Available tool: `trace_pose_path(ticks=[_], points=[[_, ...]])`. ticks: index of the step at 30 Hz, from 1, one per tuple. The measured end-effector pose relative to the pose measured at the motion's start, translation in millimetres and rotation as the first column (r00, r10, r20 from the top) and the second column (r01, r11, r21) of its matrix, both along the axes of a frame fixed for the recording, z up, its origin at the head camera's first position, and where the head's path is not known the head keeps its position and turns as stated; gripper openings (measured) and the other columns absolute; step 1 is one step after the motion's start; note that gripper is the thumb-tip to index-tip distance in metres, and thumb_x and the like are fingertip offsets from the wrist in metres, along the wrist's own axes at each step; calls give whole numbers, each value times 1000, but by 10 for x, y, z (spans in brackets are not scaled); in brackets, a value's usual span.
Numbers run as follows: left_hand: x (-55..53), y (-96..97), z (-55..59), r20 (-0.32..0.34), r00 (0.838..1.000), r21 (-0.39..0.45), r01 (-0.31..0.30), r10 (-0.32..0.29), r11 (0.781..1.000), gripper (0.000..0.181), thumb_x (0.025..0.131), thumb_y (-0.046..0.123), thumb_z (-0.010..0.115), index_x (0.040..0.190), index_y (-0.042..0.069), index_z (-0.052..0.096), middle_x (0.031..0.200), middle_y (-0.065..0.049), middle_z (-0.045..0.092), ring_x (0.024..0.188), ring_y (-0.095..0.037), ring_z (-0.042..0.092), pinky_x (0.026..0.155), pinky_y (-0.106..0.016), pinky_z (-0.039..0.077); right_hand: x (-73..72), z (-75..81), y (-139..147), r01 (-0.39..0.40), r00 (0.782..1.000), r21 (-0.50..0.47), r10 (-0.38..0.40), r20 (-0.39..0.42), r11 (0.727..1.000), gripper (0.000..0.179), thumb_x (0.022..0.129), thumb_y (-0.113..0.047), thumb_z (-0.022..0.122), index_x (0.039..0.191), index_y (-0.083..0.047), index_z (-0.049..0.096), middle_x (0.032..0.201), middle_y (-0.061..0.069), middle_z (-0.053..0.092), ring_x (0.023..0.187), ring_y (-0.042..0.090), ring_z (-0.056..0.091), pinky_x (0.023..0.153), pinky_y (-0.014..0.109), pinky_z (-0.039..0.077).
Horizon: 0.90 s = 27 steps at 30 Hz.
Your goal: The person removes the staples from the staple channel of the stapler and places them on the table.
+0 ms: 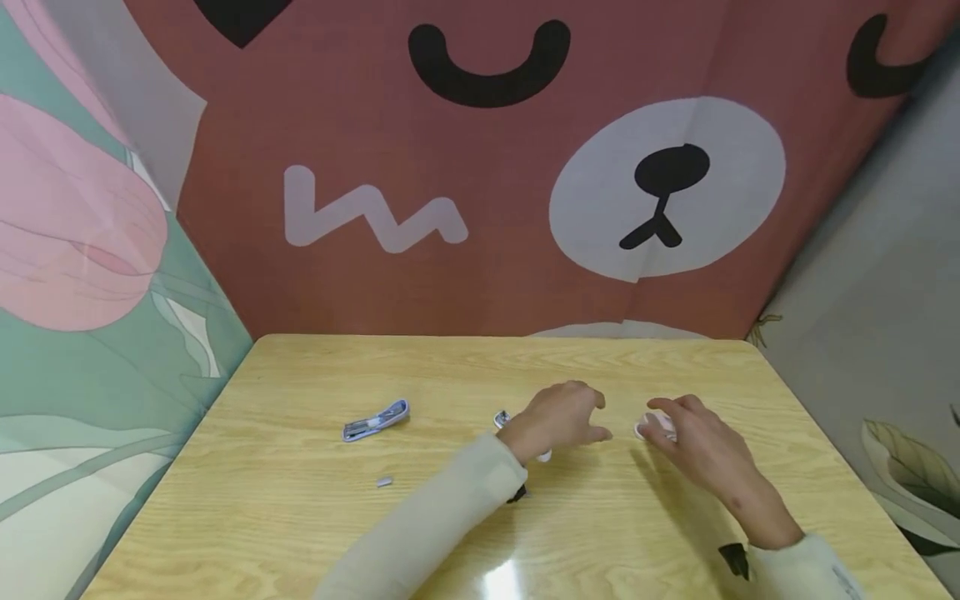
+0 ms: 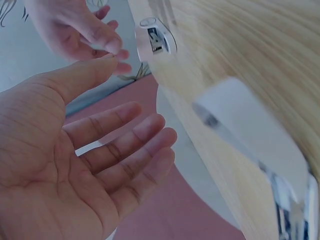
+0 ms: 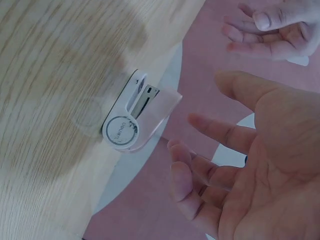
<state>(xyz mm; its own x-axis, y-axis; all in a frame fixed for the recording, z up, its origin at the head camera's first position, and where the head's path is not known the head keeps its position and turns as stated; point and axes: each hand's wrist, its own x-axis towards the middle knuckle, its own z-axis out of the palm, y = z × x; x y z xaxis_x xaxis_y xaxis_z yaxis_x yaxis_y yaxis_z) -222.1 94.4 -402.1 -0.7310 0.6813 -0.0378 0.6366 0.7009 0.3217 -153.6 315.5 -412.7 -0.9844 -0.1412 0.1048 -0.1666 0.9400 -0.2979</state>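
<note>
In the head view my left hand hangs over the middle of the table, fingers spread and loosely bent, nothing in them. Under that wrist lies a white stapler, mostly covered by the hand and sleeve in the head view. My right hand is at a small pink-and-white stapler. From the right wrist camera, its round white hub and metal staple channel show, with a gap between it and the relaxed fingers. Both palms face each other.
A blue stapler lies left of centre on the wooden table. Nearer the front is a small grey piece. Behind the table hangs a printed bear cloth, and a floral cloth covers the left side.
</note>
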Motion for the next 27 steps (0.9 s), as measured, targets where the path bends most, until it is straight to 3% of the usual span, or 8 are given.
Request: trace_pose_path(ticks=[6,10,14,19,27], points=[[-9,216,6,-7,1000,-25,19,-19,999,44,93,45,76,128,18,72,123,10,68,108,-7,62,82,-25,52,-49,-49,30,13,1000,1,-13,25,1000,51,101,-38,66,136,0,60,120,31,55,92,43,62,60,53,51],[2,356,16,-3,1000,-50,13,-13,999,28,94,43,76,107,19,76,97,11,69,80,-4,60,65,-24,49,-82,-79,62,9,999,-14,-9,35,1000,50,103,-38,63,136,1,60,117,29,55,87,38,62,60,51,50],[19,492,-9,-24,1000,-92,2,-5,996,24,94,40,77,87,19,68,74,9,58,62,-7,49,53,-23,43,-109,-96,90,9,999,-21,-8,46,1000,49,105,-39,60,134,0,61,113,25,57,81,32,61,58,48,49],[17,621,-64,-23,999,-115,-34,32,993,20,93,33,79,84,20,67,69,9,57,57,-7,45,51,-24,41,-131,-124,111,-1,999,-23,2,45,1000,43,105,-35,61,128,0,64,108,20,58,77,25,58,56,43,47],[-45,715,-142,-3,997,-115,-76,76,990,19,95,22,75,78,20,65,71,7,59,60,-10,48,53,-27,43,-141,-185,127,-3,1000,-11,4,20,1000,34,101,-28,66,121,-1,68,105,16,61,80,25,59,61,47,50]])
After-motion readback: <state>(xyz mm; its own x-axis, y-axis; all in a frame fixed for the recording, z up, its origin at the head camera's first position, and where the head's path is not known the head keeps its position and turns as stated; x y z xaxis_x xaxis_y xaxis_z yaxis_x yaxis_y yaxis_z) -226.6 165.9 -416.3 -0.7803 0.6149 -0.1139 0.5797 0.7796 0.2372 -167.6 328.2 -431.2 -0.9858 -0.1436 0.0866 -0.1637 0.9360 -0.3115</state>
